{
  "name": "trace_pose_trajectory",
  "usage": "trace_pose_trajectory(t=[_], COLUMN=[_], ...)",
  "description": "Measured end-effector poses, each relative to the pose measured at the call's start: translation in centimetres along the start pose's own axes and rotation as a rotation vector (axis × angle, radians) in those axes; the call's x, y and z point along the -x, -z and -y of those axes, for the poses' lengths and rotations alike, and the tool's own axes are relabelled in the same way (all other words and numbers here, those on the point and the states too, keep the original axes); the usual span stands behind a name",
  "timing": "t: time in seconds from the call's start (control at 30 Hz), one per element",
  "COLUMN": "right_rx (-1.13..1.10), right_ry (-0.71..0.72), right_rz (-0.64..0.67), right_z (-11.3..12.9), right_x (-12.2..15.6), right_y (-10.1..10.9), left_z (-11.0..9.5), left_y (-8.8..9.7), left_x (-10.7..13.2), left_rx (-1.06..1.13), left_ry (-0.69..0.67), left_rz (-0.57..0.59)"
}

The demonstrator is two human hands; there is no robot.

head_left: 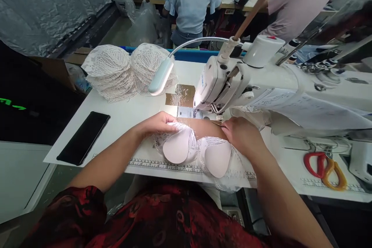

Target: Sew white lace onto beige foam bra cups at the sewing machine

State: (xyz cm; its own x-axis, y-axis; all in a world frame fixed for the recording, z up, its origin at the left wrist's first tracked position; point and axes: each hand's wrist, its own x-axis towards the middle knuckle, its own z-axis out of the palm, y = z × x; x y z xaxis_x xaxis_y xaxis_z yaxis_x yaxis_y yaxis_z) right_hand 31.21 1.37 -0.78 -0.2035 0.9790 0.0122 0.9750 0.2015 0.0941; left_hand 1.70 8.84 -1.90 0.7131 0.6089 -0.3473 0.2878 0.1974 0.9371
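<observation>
Head view: the left hand pinches the white lace bra between thumb and fingers. The right hand grips a thin tool, tip pointing left. The bra lies along the near edge of the table, before the sewing machine.

A phone lies flat. Well to the phone's right are scissors; beyond it are a carton, plastic bags and, farther off, a person in light blue.
</observation>
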Motion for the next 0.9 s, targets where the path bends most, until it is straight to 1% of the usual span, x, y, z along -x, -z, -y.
trace_pose_trajectory(t=[0.07, 0.1, 0.17, 0.27, 0.33, 0.4, 0.47, 0.63, 0.77, 0.9], right_rx=[-0.052, -0.134, -0.375, -0.723, -0.842, -0.877, -0.864, -0.899, -0.923, -0.905], right_ry=[0.063, 0.105, 0.169, 0.175, 0.13, 0.079, 0.045, -0.01, -0.086, -0.147], right_rz=[-0.143, -0.209, -0.286, -0.293, -0.27, -0.25, -0.236, -0.227, -0.247, -0.32], right_z=[1.1, 1.8, 3.5, 6.1, 7.7, 8.9, 9.6, 10.0, 9.9, 10.2], right_x=[1.0, 1.6, 2.5, 2.9, 2.5, 1.8, 1.1, 0.2, 0.4, 0.9], right_y=[0.5, 0.8, 1.2, 1.5, 1.2, 0.7, -0.2, -1.9, -1.9, -1.6], left_z=[0.1, 0.1, 0.1, 0.0, 0.0, 0.0, 0.0, 0.0, 0.2, 0.1], left_y=[-0.2, -0.4, -0.6, -1.0, -1.3, -1.5, -1.7, -1.9, -2.1, -2.3], left_x=[0.0, 0.0, 0.1, 0.2, 0.3, 0.3, 0.3, 0.2, 0.1, 0.2], left_rx=[0.035, 0.049, 0.068, 0.084, 0.095, 0.103, 0.104, 0.051, 0.055, 0.08], left_ry=[-0.017, -0.024, -0.037, -0.046, -0.055, -0.071, -0.085, -0.118, -0.109, -0.118], left_rz=[-0.028, -0.036, -0.04, -0.039, -0.043, -0.054, -0.069, -0.095, -0.068, -0.057])
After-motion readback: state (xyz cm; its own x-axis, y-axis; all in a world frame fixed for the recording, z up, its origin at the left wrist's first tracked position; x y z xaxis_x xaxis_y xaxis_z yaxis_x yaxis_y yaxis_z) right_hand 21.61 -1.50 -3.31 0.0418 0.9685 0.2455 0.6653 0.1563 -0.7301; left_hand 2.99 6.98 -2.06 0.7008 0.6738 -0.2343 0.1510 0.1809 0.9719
